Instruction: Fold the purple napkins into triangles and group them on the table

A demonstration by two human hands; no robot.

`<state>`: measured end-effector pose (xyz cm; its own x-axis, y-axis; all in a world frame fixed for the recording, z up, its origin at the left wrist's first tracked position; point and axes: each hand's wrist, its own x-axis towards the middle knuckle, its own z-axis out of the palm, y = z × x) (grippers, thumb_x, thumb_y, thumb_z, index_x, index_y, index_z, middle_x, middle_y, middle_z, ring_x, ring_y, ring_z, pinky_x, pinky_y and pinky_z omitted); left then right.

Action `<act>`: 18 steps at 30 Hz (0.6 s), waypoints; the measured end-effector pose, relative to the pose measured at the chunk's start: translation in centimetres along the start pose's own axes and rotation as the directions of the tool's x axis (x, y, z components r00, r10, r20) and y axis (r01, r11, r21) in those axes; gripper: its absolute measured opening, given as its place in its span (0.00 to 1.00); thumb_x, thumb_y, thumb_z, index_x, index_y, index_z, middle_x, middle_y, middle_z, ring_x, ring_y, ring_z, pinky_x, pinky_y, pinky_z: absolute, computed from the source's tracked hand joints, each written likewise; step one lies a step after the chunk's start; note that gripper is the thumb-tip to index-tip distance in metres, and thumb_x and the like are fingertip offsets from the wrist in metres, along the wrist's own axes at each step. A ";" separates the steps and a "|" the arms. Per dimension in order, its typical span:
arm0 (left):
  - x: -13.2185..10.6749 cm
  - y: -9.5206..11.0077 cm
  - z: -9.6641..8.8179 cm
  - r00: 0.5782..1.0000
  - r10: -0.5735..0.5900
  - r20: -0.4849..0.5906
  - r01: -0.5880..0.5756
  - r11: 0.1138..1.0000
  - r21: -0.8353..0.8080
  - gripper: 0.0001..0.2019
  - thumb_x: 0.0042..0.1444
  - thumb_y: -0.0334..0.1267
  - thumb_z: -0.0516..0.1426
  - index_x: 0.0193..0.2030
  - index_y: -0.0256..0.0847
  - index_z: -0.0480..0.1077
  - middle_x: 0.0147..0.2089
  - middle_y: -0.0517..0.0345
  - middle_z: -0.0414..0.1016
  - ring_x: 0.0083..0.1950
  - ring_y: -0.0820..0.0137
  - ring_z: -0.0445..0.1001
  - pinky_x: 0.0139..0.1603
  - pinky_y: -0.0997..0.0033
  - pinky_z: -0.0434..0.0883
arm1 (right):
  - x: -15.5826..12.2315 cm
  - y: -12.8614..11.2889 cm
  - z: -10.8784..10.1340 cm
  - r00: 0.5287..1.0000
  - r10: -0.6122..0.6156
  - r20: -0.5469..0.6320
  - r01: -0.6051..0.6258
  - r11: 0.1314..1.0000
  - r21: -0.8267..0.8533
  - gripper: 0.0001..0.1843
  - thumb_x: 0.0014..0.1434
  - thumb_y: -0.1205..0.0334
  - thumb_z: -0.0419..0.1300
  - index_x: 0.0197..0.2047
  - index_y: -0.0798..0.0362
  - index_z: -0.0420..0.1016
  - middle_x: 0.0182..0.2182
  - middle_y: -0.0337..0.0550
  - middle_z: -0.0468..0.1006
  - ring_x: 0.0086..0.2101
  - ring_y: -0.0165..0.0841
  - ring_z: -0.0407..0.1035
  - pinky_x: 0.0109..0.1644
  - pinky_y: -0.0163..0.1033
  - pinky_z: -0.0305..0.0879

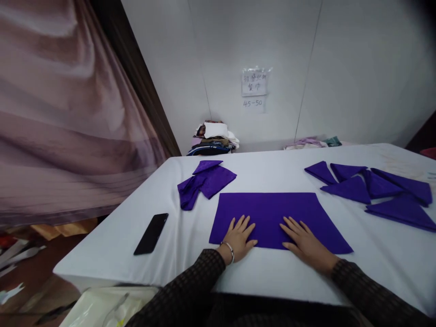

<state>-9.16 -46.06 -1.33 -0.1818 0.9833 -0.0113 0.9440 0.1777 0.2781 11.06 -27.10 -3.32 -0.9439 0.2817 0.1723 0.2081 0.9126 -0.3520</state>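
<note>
A purple cloth napkin [272,211] lies spread as a flat rectangle on the white table [265,179] in front of me. My left hand [239,238] rests flat on its near left part, fingers stretched out, a bracelet on the wrist. My right hand [304,240] lies flat on the near right part, fingers apart. Neither hand holds anything.
A loose bunch of purple napkins [204,181] lies at the back left. Several napkins folded into triangles [374,190] lie at the right. A black phone [151,233] lies at the left. Stacked clothes [214,138] sit behind the table. A curtain [68,113] hangs at the left.
</note>
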 end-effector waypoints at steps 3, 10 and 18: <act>-0.5 -0.4 0.1 1.000 0.008 -0.007 -0.008 1.000 -0.027 0.29 0.61 0.54 0.44 0.67 0.47 0.52 0.70 0.48 0.46 0.71 0.56 0.41 0.68 0.42 0.44 | -3.1 3.5 0.1 0.989 0.098 -0.109 -0.099 0.995 -0.006 0.38 0.52 0.45 0.55 0.61 0.12 0.39 0.61 0.29 0.60 0.60 0.45 0.52 0.59 0.61 0.57; 0.6 -3.1 1.3 0.991 -0.102 0.085 0.114 0.982 -0.151 0.38 0.52 0.56 0.52 0.68 0.57 0.42 0.70 0.50 0.41 0.69 0.58 0.40 0.65 0.43 0.52 | -7.3 9.7 1.1 0.912 0.193 -0.362 -0.251 0.960 -0.121 0.44 0.40 0.45 0.60 0.57 0.09 0.42 0.51 0.51 0.73 0.49 0.51 0.66 0.43 0.57 0.64; 9.1 -6.6 -2.6 0.977 -0.170 -0.131 0.174 0.985 0.015 0.35 0.56 0.59 0.45 0.66 0.42 0.56 0.69 0.40 0.48 0.69 0.54 0.43 0.64 0.47 0.53 | 8.0 1.3 -1.2 0.989 0.008 -0.146 -0.023 0.995 -0.099 0.43 0.51 0.41 0.51 0.60 0.18 0.22 0.61 0.19 0.50 0.59 0.38 0.49 0.57 0.53 0.61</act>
<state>-17.73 -38.43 -0.72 -0.3742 0.9249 0.0672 0.9020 0.3462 0.2579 4.05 -23.32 -1.30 -0.8946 0.3296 0.3018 0.2540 0.9306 -0.2634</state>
